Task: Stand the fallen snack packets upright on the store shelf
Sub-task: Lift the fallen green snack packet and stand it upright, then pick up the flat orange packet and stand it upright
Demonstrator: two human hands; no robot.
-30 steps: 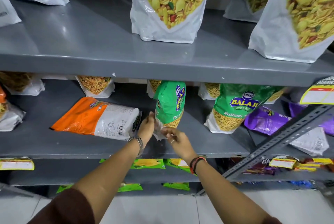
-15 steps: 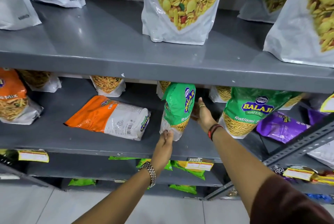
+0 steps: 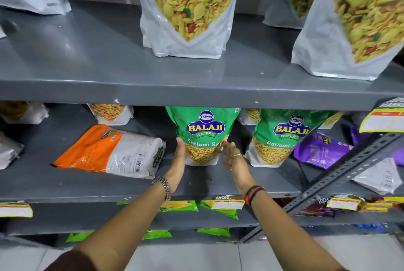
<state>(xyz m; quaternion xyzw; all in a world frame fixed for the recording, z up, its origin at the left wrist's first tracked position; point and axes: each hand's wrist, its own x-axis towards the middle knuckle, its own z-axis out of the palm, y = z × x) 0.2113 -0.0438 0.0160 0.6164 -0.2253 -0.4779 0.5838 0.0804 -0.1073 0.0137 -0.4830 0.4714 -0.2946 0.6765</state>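
A green Balaji snack packet stands upright and faces front on the middle shelf. My left hand lies flat against its lower left edge, fingers straight. My right hand is just off its lower right edge with fingers spread, a fingertip at most brushing it. A second green packet stands upright to the right. An orange-and-white packet lies flat to the left. A purple packet and a white one lie fallen at the right.
The upper shelf's front lip hangs just above the green packets' tops. Large clear-window pouches stand on it. A slanted perforated metal brace crosses the right side. Small pouches stand at the back of the middle shelf.
The green packet has been turned from side-on to facing front and now stands on its base. My right hand came from behind it to its right side and opened.
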